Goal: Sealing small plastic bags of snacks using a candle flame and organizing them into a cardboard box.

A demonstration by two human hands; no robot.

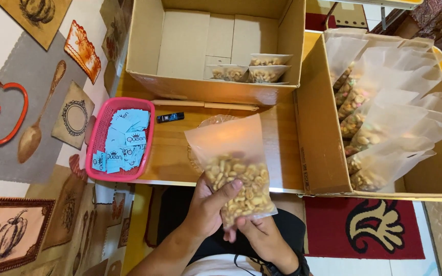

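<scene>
While both hands meet just above the lap, the left hand [206,207] and right hand [263,236] each hold a grip clenched on a clear bag of peanuts [235,171], upright over the near counter [172,153] edge. Farther left sits a pink basket [98,134] of blue labels [123,140]. Beyond stand an open cardboard box [216,89] holding a few filled bags, and right, another box [321,128] packed with them

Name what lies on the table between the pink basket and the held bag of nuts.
In the head view, only bare wooden tabletop lies between the pink basket and the bag of nuts.
</scene>
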